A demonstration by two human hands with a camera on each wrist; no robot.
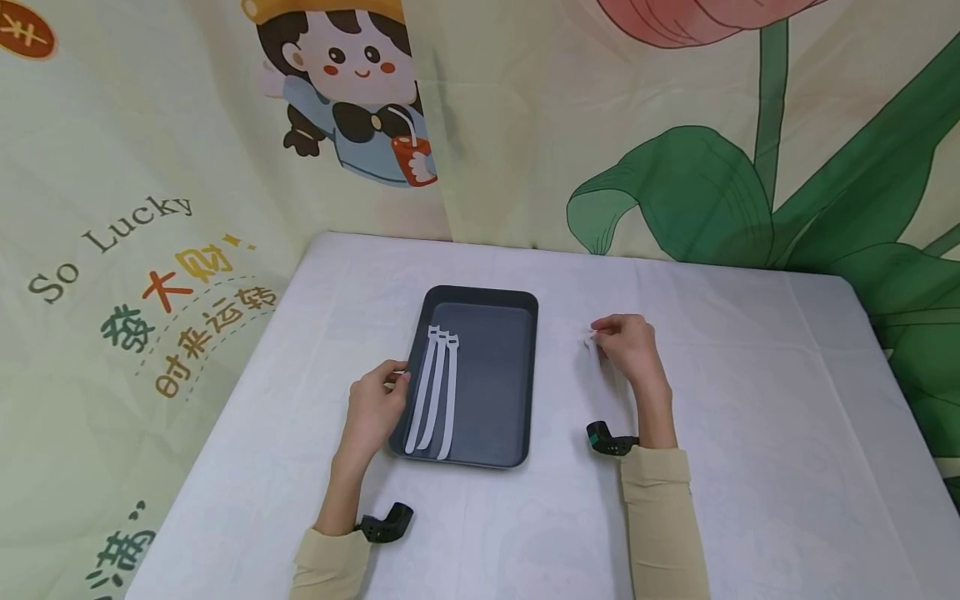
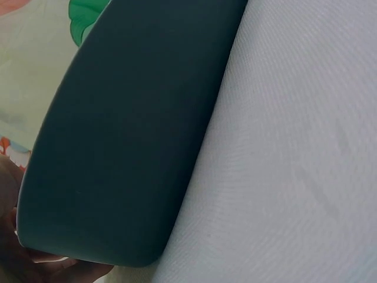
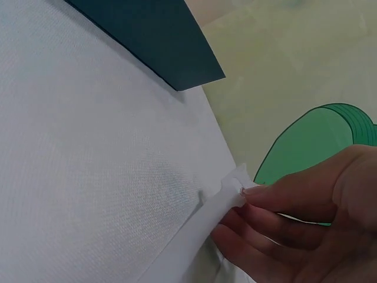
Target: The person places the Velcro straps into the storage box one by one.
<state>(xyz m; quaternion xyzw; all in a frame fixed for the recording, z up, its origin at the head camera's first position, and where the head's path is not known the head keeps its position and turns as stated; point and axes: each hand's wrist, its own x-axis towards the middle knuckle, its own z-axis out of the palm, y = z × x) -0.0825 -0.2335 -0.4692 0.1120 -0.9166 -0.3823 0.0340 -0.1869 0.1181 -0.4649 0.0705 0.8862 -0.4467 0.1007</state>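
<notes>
A dark grey tray [image 1: 491, 375] lies on the table, with several white hook-and-loop cable ties [image 1: 450, 400] side by side along its left half, slotted heads toward the far end. My left hand [image 1: 377, 408] is at the tray's left rim, thumb and fingers bent around the edge; the left wrist view shows fingers [image 2: 76, 271] at the tray's outer wall [image 2: 123, 135]. To the right of the tray, my right hand [image 1: 630, 346] pinches another white cable tie [image 3: 188, 236] near its slotted head, between thumb and fingers. Its tail hangs down toward the table.
A white cloth covers the table [image 1: 765, 433]. Behind it hangs a printed backdrop [image 1: 510, 150] with a cartoon figure and green leaves. Each wrist carries a black camera, one at the left wrist [image 1: 390, 523] and one at the right wrist.
</notes>
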